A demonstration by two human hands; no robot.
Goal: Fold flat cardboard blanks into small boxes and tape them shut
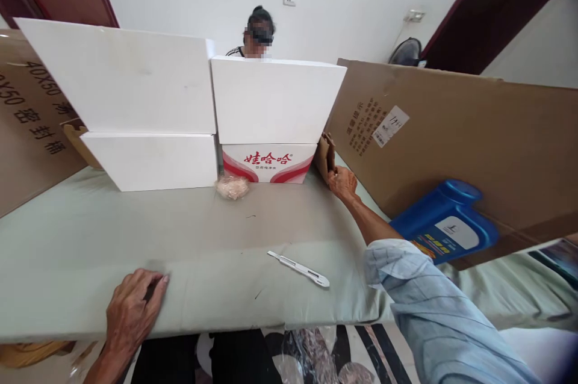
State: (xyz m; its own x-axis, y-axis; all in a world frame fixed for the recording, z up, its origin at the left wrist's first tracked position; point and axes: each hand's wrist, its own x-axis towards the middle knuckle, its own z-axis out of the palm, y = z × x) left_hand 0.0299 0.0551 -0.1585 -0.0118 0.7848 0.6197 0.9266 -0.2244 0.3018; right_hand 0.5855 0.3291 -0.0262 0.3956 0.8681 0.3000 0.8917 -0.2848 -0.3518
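Observation:
My right hand (342,182) reaches forward, its fingers closed on the near edge of a brown cardboard piece (324,158). This cardboard stands between the white boxes and the large carton wall on the right; its far part is partly hidden. My left hand (135,303) rests on the green cloth (203,245) near the front edge, fingers loosely bent, thumb apart, with nothing visible in it. A white scalpel-like craft knife (298,268) lies on the cloth between both hands. Farther back, a crumpled pale bundle (232,187) touches the base of the boxes.
White boxes (149,83) and a red-and-white printed box (271,164) form a wall at the back. Large cartons stand left (27,119) and right (451,131). A blue jug (445,221) leans beside my right forearm. A person (259,32) is behind the boxes.

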